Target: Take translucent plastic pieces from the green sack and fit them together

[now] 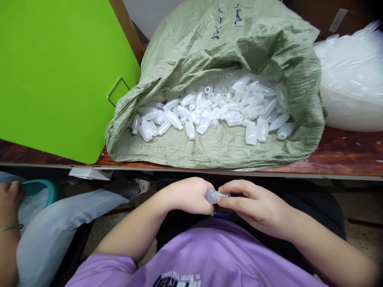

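In front of my body, just below the table's edge, my left hand point(193, 196) is closed around a small translucent plastic bottle point(212, 195). One end of it sticks out from the fist toward the right. My right hand point(254, 202) pinches at its narrow end between thumb and fingers; whether a separate small piece sits there I cannot tell. Beyond both hands lies an open green woven sack point(191, 153) on the table. Many similar small translucent bottles point(191, 130) spill toward its mouth, lying in mixed directions.
A bright green board point(60, 75) with a wire handle stands left of the sack. At the right is a full, clear plastic bag point(350, 79) on the wooden table point(347, 149). Someone's hand point(10, 195) rests by a teal basin point(51, 191) at the lower left.
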Available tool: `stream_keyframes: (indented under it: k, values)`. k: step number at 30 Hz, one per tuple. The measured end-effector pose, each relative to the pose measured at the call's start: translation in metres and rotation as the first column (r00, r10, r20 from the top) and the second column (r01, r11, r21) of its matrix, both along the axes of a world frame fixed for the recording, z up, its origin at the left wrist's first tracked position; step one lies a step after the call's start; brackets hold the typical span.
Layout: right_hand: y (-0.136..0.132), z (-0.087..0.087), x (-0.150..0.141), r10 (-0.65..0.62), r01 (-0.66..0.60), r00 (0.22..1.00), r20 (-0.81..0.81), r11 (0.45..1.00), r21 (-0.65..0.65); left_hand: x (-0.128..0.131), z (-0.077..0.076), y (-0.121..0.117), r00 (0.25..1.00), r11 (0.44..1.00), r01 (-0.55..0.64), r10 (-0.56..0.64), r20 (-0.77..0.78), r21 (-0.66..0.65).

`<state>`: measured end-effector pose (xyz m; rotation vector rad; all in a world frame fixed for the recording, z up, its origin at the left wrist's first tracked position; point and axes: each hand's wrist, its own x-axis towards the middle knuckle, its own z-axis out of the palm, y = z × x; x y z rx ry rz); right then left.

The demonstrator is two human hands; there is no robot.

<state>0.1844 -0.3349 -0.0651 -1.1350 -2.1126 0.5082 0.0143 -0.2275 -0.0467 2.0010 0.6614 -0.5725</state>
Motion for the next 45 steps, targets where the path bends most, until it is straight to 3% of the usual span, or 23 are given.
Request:
stream_keyframes:
  k: [2,5,8,10,13,16,18,21,24,26,28,31,34,36,38,41,45]
  values:
    - [-0.001,0.003,0.001,0.088,-0.087,0.996,0.013,0.995,-0.058,0.002,-0.008,0.006,0.988,0.955,0.148,-0.155,-0.005,-0.258]
    - [-0.004,0.007,0.003,0.213,-0.212,0.977,-0.005,0.970,-0.122,0.007,-0.025,0.012,0.944,0.766,0.300,-0.322,0.064,-0.569]
    - [-0.009,0.009,0.004,0.216,-0.209,0.974,0.063,0.973,-0.100,0.011,-0.039,0.012,0.951,0.583,0.242,-0.301,0.070,-0.776]
    - [-0.012,0.009,0.004,0.220,-0.210,0.972,0.078,0.970,-0.120,0.012,-0.043,0.011,0.947,0.494,0.196,-0.320,0.033,-0.847]
    - [-0.014,0.003,0.002,0.174,-0.170,0.985,-0.010,0.950,-0.261,0.013,-0.045,0.010,0.926,0.450,0.183,-0.378,-0.001,-0.874]
    - [-0.012,-0.007,-0.003,-0.033,0.004,0.998,-0.060,0.900,-0.435,0.013,-0.048,0.010,0.953,0.527,0.162,-0.303,-0.006,-0.834]
    - [-0.010,-0.014,-0.007,-0.173,0.149,0.985,0.009,0.823,-0.549,0.014,-0.050,0.009,0.965,0.591,0.167,-0.263,0.008,-0.789]
    - [-0.010,-0.023,-0.010,-0.218,0.280,0.960,0.175,0.755,-0.593,0.015,-0.050,0.008,0.972,0.726,0.183,-0.234,0.012,-0.662]
    - [-0.014,-0.031,-0.007,-0.241,0.290,0.957,0.162,0.820,-0.494,0.012,-0.048,0.008,0.989,0.874,0.106,-0.140,-0.037,-0.474]
    - [-0.018,-0.036,-0.005,-0.226,0.231,0.972,0.065,0.873,-0.429,0.011,-0.047,0.008,0.993,0.919,0.068,-0.102,-0.066,-0.389]
    - [-0.020,-0.041,-0.004,-0.215,0.211,0.976,0.044,0.865,-0.455,0.011,-0.047,0.006,0.989,0.939,0.086,-0.121,-0.085,-0.334]
    - [-0.021,-0.048,-0.004,-0.249,0.245,0.966,0.069,0.802,-0.544,0.014,-0.050,0.002,0.979,0.940,0.134,-0.175,-0.107,-0.315]
    - [-0.021,-0.053,-0.004,-0.155,0.131,0.988,-0.013,0.876,-0.464,0.017,-0.053,0.001,0.978,0.922,0.130,-0.179,-0.103,-0.365]
    - [-0.022,-0.054,-0.005,-0.105,0.085,0.994,-0.018,0.889,-0.450,0.017,-0.056,0.002,0.978,0.922,0.134,-0.182,-0.101,-0.364]
    - [-0.023,-0.056,-0.009,-0.162,0.135,0.987,-0.004,0.837,-0.530,0.016,-0.059,0.000,0.979,0.936,0.135,-0.178,-0.104,-0.325]
    - [-0.025,-0.065,-0.016,-0.298,0.192,0.953,-0.042,0.710,-0.677,0.013,-0.066,-0.008,0.982,0.971,0.105,-0.135,-0.132,-0.216]
    - [-0.031,-0.089,-0.021,-0.424,0.065,0.872,-0.245,0.596,-0.800,0.009,-0.078,-0.028,0.980,0.997,0.070,-0.076,-0.187,-0.036]
